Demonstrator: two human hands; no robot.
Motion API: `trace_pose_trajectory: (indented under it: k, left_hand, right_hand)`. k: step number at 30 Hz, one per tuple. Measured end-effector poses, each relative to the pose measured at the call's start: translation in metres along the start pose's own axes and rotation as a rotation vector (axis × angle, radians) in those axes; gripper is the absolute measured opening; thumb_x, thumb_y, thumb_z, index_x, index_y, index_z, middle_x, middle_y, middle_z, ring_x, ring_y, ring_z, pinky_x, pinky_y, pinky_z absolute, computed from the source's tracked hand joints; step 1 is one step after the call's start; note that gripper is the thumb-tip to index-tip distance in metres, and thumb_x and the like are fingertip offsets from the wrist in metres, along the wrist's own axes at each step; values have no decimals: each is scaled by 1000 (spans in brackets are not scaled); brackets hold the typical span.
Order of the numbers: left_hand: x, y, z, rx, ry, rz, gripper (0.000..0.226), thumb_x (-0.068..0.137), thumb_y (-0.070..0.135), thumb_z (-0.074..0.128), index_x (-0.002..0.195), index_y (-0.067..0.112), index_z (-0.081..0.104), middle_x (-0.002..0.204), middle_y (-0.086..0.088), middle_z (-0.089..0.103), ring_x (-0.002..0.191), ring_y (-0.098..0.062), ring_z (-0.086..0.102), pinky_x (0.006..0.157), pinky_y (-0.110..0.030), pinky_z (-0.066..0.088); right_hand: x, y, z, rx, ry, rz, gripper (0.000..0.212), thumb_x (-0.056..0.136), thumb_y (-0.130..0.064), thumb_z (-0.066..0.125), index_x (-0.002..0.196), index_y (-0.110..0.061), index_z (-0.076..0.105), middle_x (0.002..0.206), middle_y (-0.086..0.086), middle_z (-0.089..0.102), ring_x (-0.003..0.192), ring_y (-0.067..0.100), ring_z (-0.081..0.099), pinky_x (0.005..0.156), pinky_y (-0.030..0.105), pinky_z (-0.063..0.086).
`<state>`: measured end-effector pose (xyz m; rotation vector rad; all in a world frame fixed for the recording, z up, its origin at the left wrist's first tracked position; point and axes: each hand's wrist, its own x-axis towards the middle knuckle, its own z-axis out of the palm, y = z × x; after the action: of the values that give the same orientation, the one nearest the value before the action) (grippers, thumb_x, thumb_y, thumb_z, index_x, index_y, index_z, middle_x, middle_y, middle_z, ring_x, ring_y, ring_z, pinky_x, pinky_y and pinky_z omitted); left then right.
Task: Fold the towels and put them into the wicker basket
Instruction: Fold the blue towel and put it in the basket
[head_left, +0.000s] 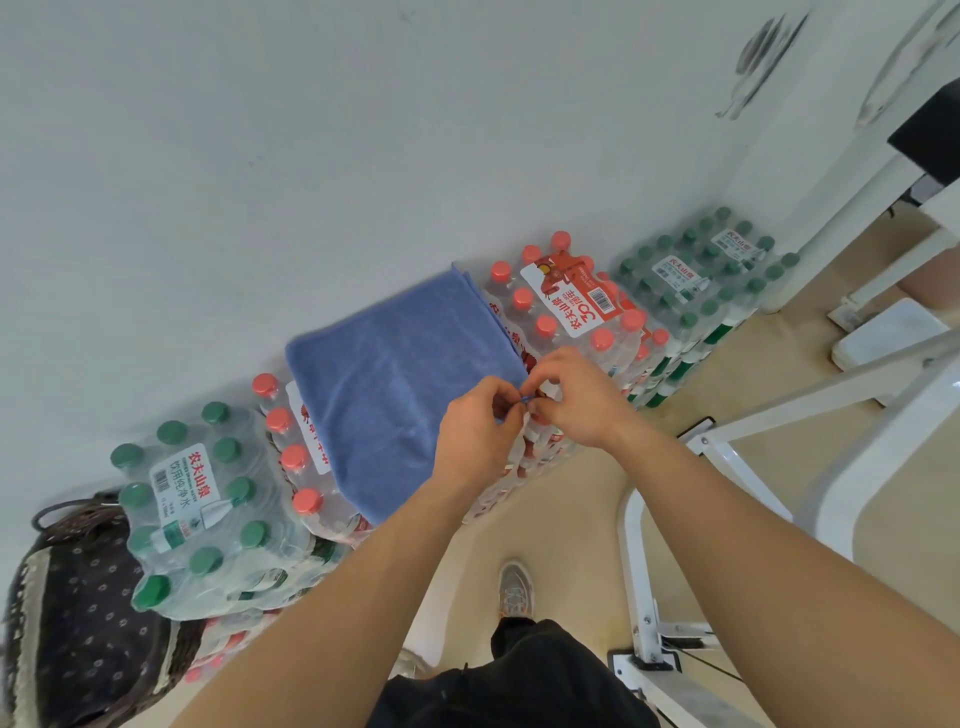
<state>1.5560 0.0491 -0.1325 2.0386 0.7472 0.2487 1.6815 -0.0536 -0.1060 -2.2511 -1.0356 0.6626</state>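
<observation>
Towel (405, 379), blue, is lying spread flat on top of stacked red-capped bottle packs (566, 306), just toward 11 o'clock from the middle of the view. Layered edges are showing along its side toward 1 o'clock. Both hands are meeting at the towel's corner at 4 o'clock. The left hand (478, 431) is curling its fingers and pinching a small blue bit of that corner between thumb and fingertips. The right hand (582, 400) is pinching the same spot from the other side, its fingertips touching those of the left. Whether the pinched bit is the cloth itself or a tag on it cannot be told.

The wicker basket (72, 525) is sitting at 8 o'clock, well apart from the towel, with a dark dotted lining inside. A green-capped bottle pack (192, 499) is resting between the basket and the towel, and another green-capped pack (701, 280) is standing at 2 o'clock against the white wall (311, 156). A white metal frame (636, 571) is standing at 4 o'clock on the beige floor (571, 509), and a grey shoe (515, 590) is showing at 6 o'clock.
</observation>
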Motion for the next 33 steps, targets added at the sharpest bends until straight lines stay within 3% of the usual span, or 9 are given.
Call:
trace_pose_trajectory:
  k: [5,8,10,12,16,20,25,30,33]
  left_hand:
    - [-3,-7,-6,177,-14,-113,20,83,28,66,88,24,47,79,6,58,68,-19,57,56,-38,47]
    - [-8,-19,-16,341,28,-120,18,82,24,63,85,21,45,81,5,52,67,-21,51,51,-33,38]
    - [-13,-28,-27,409,44,-126,15,84,20,59,87,22,44,85,5,52,69,-21,51,50,-32,37]
    - [-19,-38,-41,451,60,-147,15,83,17,57,86,22,44,85,6,49,70,-20,50,51,-33,38]
    - [-32,-60,-74,477,86,-199,8,85,19,57,86,19,48,83,4,54,69,-21,54,57,-39,51]
    - [-47,-75,-108,471,95,-260,10,85,17,56,84,19,46,73,2,57,63,-24,57,54,-37,49]
    - [-54,-76,-152,423,203,-264,11,84,10,51,91,18,52,77,-5,60,68,-30,57,55,-34,44]
    - [-39,-66,-211,427,364,-254,31,90,7,44,114,18,59,93,-11,67,76,-30,60,68,-40,54]
    - [-25,-51,-249,377,488,-189,28,95,9,42,116,16,61,101,-12,68,82,-31,60,73,-40,53]
  right_hand:
    - [17,-23,-10,88,57,-42,13,87,-14,71,87,-27,69,103,-2,61,98,12,56,90,25,44]
    - [27,-36,-13,141,96,-42,14,89,-12,68,89,-26,66,108,-3,60,100,10,53,81,9,36]
    - [34,-44,-14,185,110,-33,11,91,-13,65,92,-24,65,111,-4,59,102,9,52,80,10,36]
    - [40,-51,-13,232,126,-21,8,93,-15,63,94,-22,64,112,-3,58,103,11,52,82,19,37]
    - [55,-61,-11,315,181,32,8,95,-15,58,97,-22,60,108,-5,58,97,10,53,70,17,39]
    - [67,-69,-12,375,202,80,10,96,-14,55,104,-15,61,104,-4,59,99,16,57,72,24,43]
    - [76,-92,-17,460,251,74,9,89,-11,57,90,-18,63,93,-3,65,93,20,61,77,35,47]
    - [89,-128,-31,471,309,7,11,92,-9,55,98,-17,59,97,-2,63,92,16,57,70,23,41]
    - [98,-149,-44,455,342,-36,10,95,-11,53,103,-15,57,98,-1,61,88,13,54,63,14,38]
